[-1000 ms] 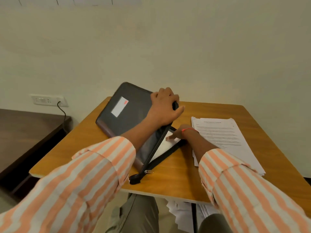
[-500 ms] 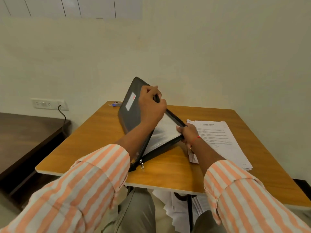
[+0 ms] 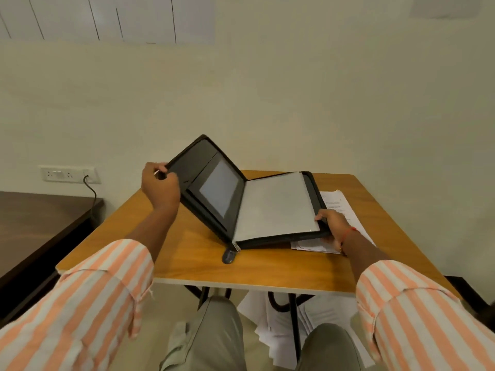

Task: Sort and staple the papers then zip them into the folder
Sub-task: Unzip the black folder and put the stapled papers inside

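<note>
A: Starting at the far left, what's there?

B: A dark side table (image 3: 40,223), and above it a wall socket (image 3: 68,174) with a black cord (image 3: 91,187) hanging from it.

A: And the left hand (image 3: 160,187)?

B: Raised over the table's (image 3: 187,263) left part, fingers curled tight around the outer edge of the folder's (image 3: 211,188) left cover. That cover is tilted up off the wood (not flat), showing a dark inner panel with a grey window.

A: So the folder is open?

B: Yes, spread wide in the middle of the table. The spine runs toward the near edge, where the zip pull (image 3: 235,246) and a dark tab (image 3: 228,257) rest on the wood. The right half lies flat and holds a pale sheet (image 3: 276,204).

A: The right hand (image 3: 332,223)?

B: Clamped on the folder's near right corner, thumb on top of the sheet, a red thread at the wrist. The two hands are well apart.

A: Where are the papers (image 3: 336,203)?

B: On the table's right side, partly under the folder's right half and the right hand. More sheets lie on the floor (image 3: 276,333) under the table, between the person's knees.
</note>
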